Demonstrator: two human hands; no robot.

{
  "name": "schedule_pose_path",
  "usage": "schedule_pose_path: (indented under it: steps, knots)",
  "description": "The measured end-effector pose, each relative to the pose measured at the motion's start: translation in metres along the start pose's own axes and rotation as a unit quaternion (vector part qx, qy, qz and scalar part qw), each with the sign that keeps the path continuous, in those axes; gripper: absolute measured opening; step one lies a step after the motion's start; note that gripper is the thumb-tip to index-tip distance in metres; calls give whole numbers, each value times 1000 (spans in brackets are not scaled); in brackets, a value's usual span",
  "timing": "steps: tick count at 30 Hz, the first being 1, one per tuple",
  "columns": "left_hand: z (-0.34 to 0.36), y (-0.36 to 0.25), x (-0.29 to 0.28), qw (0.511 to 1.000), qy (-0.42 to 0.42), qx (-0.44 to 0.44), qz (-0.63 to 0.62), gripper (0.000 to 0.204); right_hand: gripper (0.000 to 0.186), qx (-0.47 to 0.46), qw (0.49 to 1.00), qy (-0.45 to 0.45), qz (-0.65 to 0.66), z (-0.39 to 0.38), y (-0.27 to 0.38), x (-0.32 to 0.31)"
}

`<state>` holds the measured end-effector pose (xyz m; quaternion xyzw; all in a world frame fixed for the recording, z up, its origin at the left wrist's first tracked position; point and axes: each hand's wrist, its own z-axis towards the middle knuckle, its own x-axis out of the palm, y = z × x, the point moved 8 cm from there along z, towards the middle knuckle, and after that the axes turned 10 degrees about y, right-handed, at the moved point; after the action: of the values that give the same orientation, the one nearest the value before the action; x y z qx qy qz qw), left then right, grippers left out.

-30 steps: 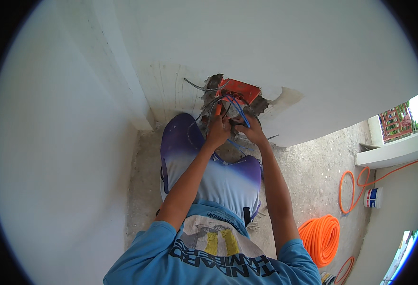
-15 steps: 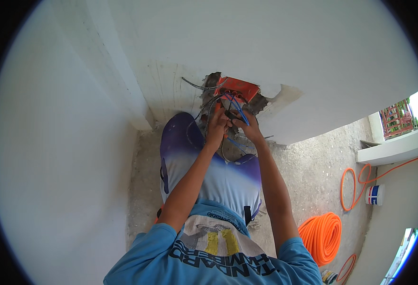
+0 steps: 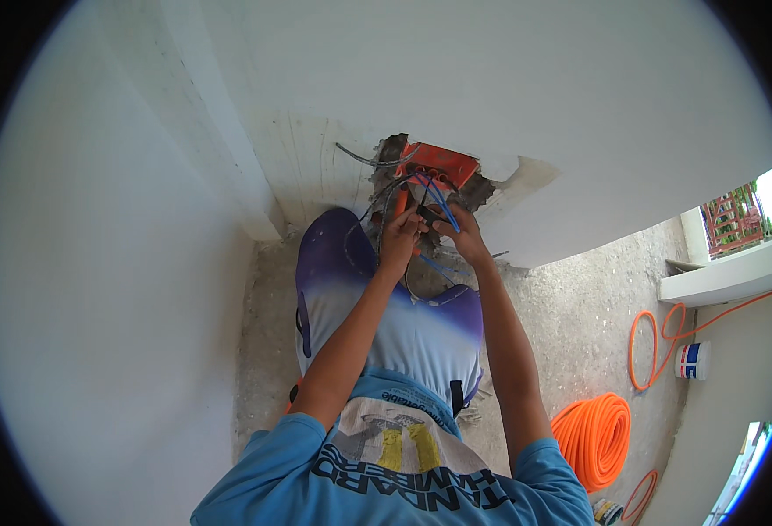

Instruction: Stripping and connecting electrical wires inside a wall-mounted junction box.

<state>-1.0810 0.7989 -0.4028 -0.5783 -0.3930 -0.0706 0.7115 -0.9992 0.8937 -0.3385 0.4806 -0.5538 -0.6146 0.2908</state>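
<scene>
An orange electrical box (image 3: 441,159) sits in a ragged wall cutout, with black wires (image 3: 384,193) and blue wires (image 3: 437,197) looping out of it and a short orange conduit (image 3: 401,202) below it. My left hand (image 3: 400,235) is closed in a pinch on a thin black wire just under the box. My right hand (image 3: 461,233) is closed beside it, around something dark that I cannot make out, close against the blue wires. The fingertips of both hands nearly meet.
My bent legs (image 3: 377,324) are against the cutout wall (image 3: 535,105), with another wall (image 3: 114,263) at left. On the concrete floor (image 3: 587,298) at right lie an orange coil (image 3: 592,438) and loose orange hose (image 3: 640,351); a white bucket (image 3: 691,359) stands beside a low ledge (image 3: 719,276).
Over the last second both hands have shifted slightly at the wires, with the fingertips drawing a little closer together. The view has shifted slightly; the box and wires look much the same.
</scene>
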Motion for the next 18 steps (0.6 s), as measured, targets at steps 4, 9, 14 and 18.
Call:
schedule_pose_path:
  steps: [4,9,14,18]
  knots:
    - [-6,-6,4,993,-59,24,98,33,20,8,1000,-2,-3,-2,-3,-3]
    - [-8,-14,6,986,-45,58,150,38,20,12,998,-4,-64,4,-4,-5]
    - [-9,-15,6,986,-37,52,152,45,19,22,996,1,-92,3,-12,-6]
    - [-8,-13,7,991,-36,45,121,43,19,3,997,-9,-79,4,-10,-6]
